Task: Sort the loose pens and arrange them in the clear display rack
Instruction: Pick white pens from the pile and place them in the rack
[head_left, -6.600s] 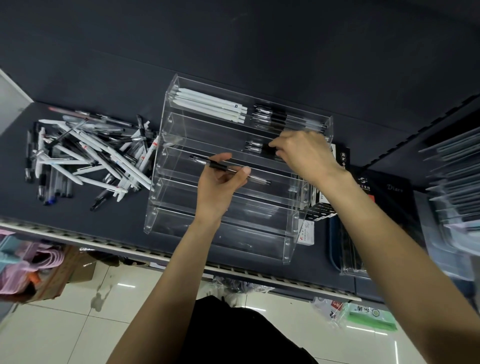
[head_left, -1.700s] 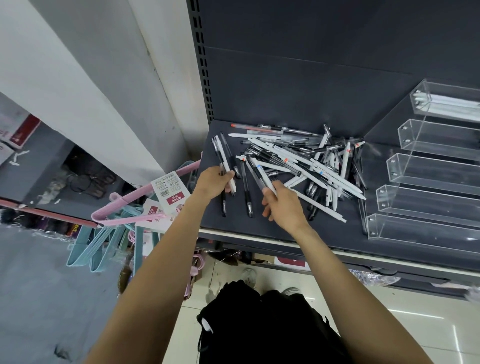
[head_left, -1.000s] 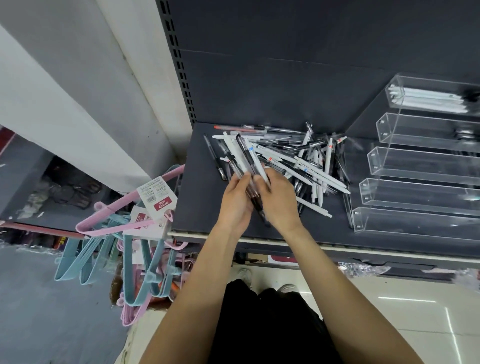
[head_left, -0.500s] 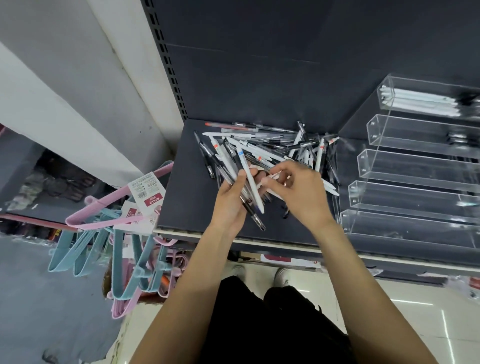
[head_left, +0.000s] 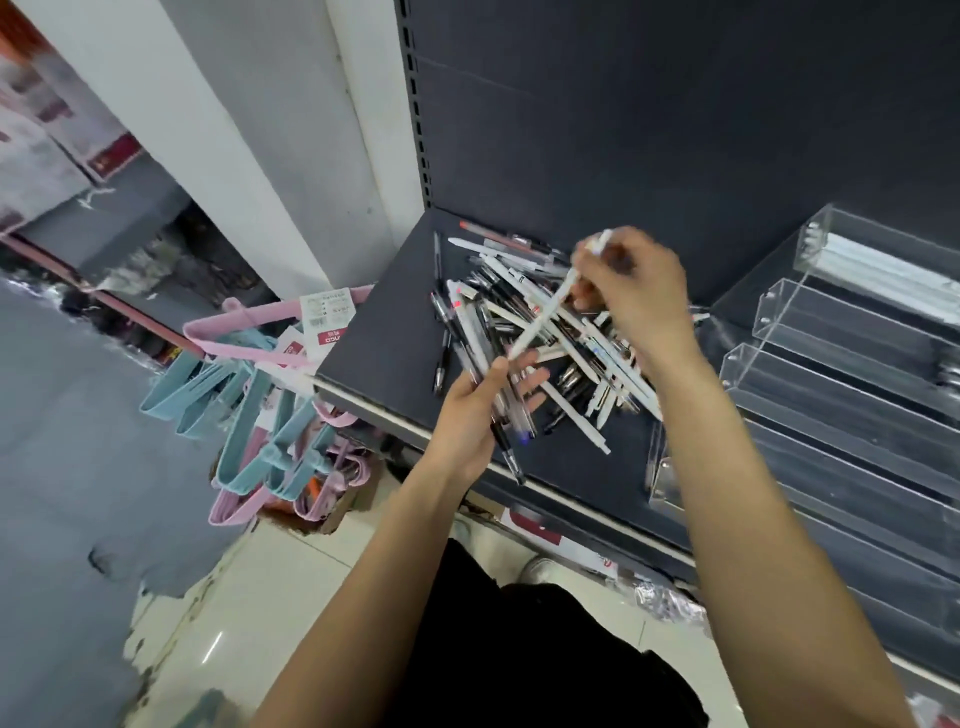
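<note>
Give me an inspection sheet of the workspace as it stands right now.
Surface: dark shelf, front left bare.
Job's things: loose pens heaped on shelf; clear display rack at right, white pens in top tier.
Clutter: pink and blue hangers hung left of shelf.
Grips: left hand holds a bundle of pens; right hand pinches a white pen.
Cables: nothing seen.
Surroundings: white pillar, tiled floor.

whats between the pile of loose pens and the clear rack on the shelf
In the head view, only the right hand and its forearm cross between the pen pile and the clear display rack; the dark shelf below looks bare.
</note>
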